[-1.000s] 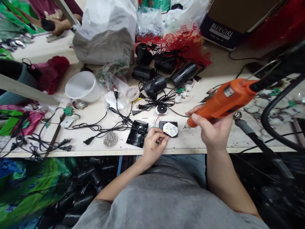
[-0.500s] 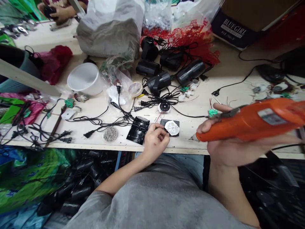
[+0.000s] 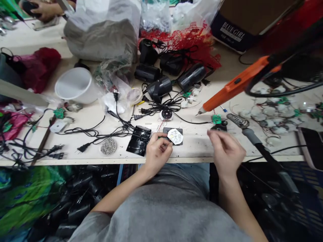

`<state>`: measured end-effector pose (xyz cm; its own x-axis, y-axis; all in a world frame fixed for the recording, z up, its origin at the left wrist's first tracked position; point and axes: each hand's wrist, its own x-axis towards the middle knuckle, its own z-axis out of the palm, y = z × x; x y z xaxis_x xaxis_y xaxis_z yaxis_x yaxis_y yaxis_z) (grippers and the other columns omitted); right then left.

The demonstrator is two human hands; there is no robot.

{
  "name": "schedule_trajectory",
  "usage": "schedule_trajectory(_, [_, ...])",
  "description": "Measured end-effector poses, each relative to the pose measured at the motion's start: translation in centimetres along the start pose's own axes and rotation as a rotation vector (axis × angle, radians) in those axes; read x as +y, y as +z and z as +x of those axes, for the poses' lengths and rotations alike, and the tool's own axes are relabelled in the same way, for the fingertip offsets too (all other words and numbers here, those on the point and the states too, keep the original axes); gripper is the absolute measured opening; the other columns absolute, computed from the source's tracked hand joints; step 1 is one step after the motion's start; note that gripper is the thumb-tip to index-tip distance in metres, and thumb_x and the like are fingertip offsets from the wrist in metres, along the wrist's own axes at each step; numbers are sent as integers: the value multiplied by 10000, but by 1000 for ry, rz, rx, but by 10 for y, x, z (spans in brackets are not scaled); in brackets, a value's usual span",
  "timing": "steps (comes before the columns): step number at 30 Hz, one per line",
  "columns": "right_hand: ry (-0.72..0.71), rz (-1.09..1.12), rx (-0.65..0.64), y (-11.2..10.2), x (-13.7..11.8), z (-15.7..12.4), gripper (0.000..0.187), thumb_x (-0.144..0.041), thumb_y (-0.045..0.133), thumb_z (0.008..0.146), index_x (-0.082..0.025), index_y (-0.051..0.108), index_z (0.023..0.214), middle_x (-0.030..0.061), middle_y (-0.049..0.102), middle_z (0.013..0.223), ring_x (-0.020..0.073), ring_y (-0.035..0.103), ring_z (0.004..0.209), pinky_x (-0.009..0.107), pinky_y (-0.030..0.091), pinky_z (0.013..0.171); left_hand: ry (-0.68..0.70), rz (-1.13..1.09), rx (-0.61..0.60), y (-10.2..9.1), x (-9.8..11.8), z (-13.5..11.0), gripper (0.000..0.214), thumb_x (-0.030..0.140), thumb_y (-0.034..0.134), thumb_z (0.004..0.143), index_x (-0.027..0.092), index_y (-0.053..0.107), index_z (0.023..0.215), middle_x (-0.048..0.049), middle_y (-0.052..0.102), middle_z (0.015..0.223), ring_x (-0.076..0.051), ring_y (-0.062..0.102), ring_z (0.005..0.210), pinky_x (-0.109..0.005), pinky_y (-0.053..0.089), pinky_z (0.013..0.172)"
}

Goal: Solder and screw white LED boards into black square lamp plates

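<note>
My left hand (image 3: 158,151) is closed in a pinch at the left edge of a white LED lens disc (image 3: 176,136), which rests on a dark square plate (image 3: 179,131). What its fingertips hold is hidden. Left of this hand lies an open black housing (image 3: 139,141). My right hand (image 3: 228,153) is over the front of the bench, fingers pressed together; I cannot make out anything between them. Beyond it, an orange electric screwdriver (image 3: 232,85) leans tip down, out of my grasp. A small green circuit board (image 3: 216,119) lies near its tip.
A dish of small screws (image 3: 108,146) sits left of the housing. Black lamp bodies (image 3: 160,88), power cords and a white tub (image 3: 75,84) stand farther back. A soldering iron (image 3: 259,143) with its coil holder is at right. Another person's hand (image 3: 46,11) shows at top left.
My right hand has let go of the screwdriver and its fingers have closed together. The screwdriver now tilts farther back. My left hand stays beside the lens disc; the view has shifted right.
</note>
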<state>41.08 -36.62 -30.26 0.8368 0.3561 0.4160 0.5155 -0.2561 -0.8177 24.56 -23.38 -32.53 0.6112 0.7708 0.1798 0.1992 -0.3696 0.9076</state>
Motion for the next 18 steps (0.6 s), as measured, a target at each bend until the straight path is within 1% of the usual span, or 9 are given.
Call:
schedule_trajectory(1, [96, 3, 51, -8, 6, -10, 221, -407, 723, 869, -203, 717, 782, 21, 684, 709, 206, 694, 675, 381, 586, 697, -14, -9, -6, 0, 0, 0, 137, 202, 673, 840, 167, 677, 708, -72, 663, 1041, -70, 574, 616, -201, 505, 530])
schedule_trajectory(2, [180, 9, 157, -17, 13, -17, 249, -424, 747, 838, -204, 684, 741, 3, 651, 648, 190, 650, 574, 356, 560, 593, -26, -15, -15, -1, 0, 1, 137, 199, 671, 839, 167, 674, 706, -70, 666, 1039, -64, 567, 598, -201, 502, 529])
schedule_trajectory(4, [249, 36, 349, -33, 26, -21, 267, -419, 825, 747, -234, 642, 808, -24, 625, 659, 174, 590, 479, 332, 502, 466, -47, -14, -28, -1, 1, 2, 135, 190, 669, 834, 167, 668, 701, -68, 673, 1033, -57, 557, 576, -206, 497, 531])
schedule_trajectory(5, [222, 50, 406, -40, 32, -20, 332, -394, 869, 689, -265, 632, 883, -31, 626, 706, 170, 576, 464, 330, 485, 435, -54, -6, -31, -1, 1, 2, 137, 188, 668, 831, 168, 665, 696, -68, 675, 1028, -57, 554, 570, -209, 494, 531])
schedule_trajectory(6, [173, 49, 418, -46, 36, -16, 426, -361, 901, 642, -302, 627, 963, -29, 630, 767, 171, 575, 471, 334, 479, 426, -56, 0, -31, -1, 2, 3, 139, 188, 668, 827, 169, 661, 689, -67, 678, 1019, -58, 551, 567, -211, 490, 530])
schedule_trajectory(8, [91, -6, 345, -54, 40, -6, 569, -350, 901, 644, -374, 624, 1140, -6, 634, 871, 185, 592, 520, 363, 489, 461, -48, -2, -26, -1, 2, 4, 139, 185, 660, 822, 174, 658, 683, -61, 687, 975, -67, 553, 571, -211, 485, 529])
schedule_trajectory(11, [133, -94, 175, -52, 35, 10, 481, -491, 746, 816, -365, 658, 1271, 41, 654, 871, 220, 615, 556, 427, 509, 535, -31, -21, -33, 0, 3, 5, 139, 165, 637, 809, 182, 654, 673, -40, 702, 845, -88, 568, 585, -207, 479, 538])
schedule_trajectory(14, [136, -54, 186, -44, 24, 19, 407, -556, 654, 865, -319, 748, 1183, 61, 663, 773, 245, 617, 533, 468, 514, 541, -45, -10, -37, 1, 4, 6, 135, 145, 628, 796, 184, 656, 670, -26, 717, 777, -92, 570, 569, -215, 471, 551])
schedule_trajectory(18, [118, -64, 298, -53, 11, 10, 314, -519, 672, 843, -375, 784, 1099, 69, 661, 806, 299, 638, 617, 537, 508, 609, -93, 5, -48, -1, 4, 7, 108, 150, 646, 790, 183, 674, 690, -21, 726, 751, -96, 573, 550, -225, 465, 554])
